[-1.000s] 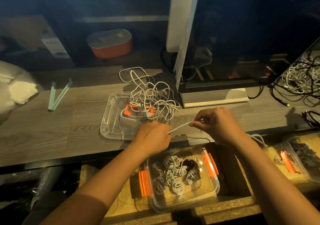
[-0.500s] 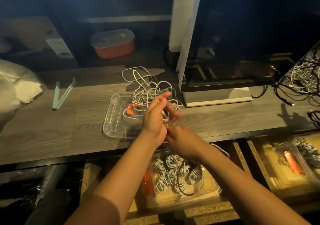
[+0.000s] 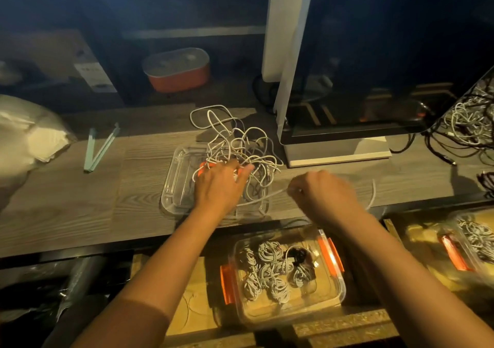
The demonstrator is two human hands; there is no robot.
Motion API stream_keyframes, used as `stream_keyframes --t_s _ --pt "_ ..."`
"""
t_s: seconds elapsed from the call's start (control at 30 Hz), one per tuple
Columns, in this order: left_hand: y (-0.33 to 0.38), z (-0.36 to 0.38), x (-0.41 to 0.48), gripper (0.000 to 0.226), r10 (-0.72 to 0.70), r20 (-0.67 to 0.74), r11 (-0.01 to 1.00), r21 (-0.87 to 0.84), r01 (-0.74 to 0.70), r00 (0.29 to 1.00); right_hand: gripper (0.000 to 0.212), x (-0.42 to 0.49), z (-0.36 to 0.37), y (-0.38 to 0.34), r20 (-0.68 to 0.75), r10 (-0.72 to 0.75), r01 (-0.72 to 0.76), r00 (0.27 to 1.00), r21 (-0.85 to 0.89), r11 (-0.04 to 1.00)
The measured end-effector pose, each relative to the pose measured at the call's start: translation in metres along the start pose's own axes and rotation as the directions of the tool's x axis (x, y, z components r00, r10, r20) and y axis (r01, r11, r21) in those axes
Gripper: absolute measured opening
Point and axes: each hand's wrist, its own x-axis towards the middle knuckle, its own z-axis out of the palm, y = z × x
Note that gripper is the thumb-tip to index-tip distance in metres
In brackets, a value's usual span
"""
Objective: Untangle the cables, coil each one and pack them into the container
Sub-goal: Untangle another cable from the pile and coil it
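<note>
A tangle of white cables (image 3: 235,144) lies on a clear lid (image 3: 176,184) on the wooden desk. My left hand (image 3: 219,184) rests on the tangle, fingers spread into the cables. My right hand (image 3: 320,195) pinches one white cable (image 3: 267,195) that runs left into the tangle; its loose end (image 3: 373,195) curves up to the right of the hand. Below the desk edge a clear container (image 3: 338,297) with orange clips holds several coiled white cables (image 3: 270,267) and a black one.
A large monitor (image 3: 387,61) stands at the back right on its stand. More tangled cables (image 3: 467,123) lie at far right. Another clear box (image 3: 470,243) sits low right. An orange tub (image 3: 177,69) and green sticks (image 3: 100,147) lie to the left.
My hands were together at the tangle; the right has moved right, drawing a white cable out, while the left has dropped flat onto the tangle.
</note>
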Motion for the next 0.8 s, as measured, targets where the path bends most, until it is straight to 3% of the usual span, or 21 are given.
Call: stream_keyframes --t_s 0.1,0.2,0.3,0.4,0.43,0.5,0.63,0.7,0.8 --pt "0.007 0.005 -0.011 0.073 0.125 0.190 0.992 -0.042 -0.119 0.974 0.029 0.006 -0.005 0.010 -0.114 0.046 -0.044 0.992 0.024 0.999" --pt "0.018 0.002 -0.019 0.075 0.182 0.226 0.978 0.058 -0.200 0.957 0.026 0.010 -0.006 0.021 -0.123 0.100 -0.098 0.987 0.023 0.995" --pt "0.021 0.000 -0.021 0.046 0.203 0.249 0.959 0.146 -0.244 0.947 0.026 0.013 -0.006 0.034 -0.140 0.131 -0.121 0.982 0.074 0.990" --pt "0.024 -0.001 -0.021 0.021 0.129 0.422 0.984 -0.168 -0.063 0.897 0.020 0.017 0.000 0.039 -0.076 0.172 -0.151 0.982 0.231 0.961" --pt "0.027 0.001 -0.021 0.022 0.120 0.469 0.945 -0.323 0.044 0.875 0.019 0.018 0.004 0.040 -0.057 0.199 -0.175 0.978 0.287 0.942" --pt "0.033 0.002 -0.022 0.028 0.143 0.502 0.770 -0.598 0.223 0.853 0.023 0.020 0.012 0.041 -0.027 0.247 -0.219 0.969 0.376 0.900" --pt "0.055 -0.007 -0.026 0.036 0.191 0.400 0.336 -0.885 0.323 0.897 0.026 0.017 0.033 0.030 0.100 0.245 -0.265 0.964 0.388 0.883" --pt "0.064 -0.016 -0.024 0.032 0.180 0.332 0.243 -0.927 0.285 0.926 0.025 0.014 0.043 0.013 0.171 0.167 -0.220 0.971 0.364 0.905" --pt "0.071 -0.024 -0.016 0.026 0.181 0.232 0.208 -0.959 0.193 0.956 0.024 0.011 0.046 -0.015 0.240 -0.028 -0.063 0.970 0.363 0.930"
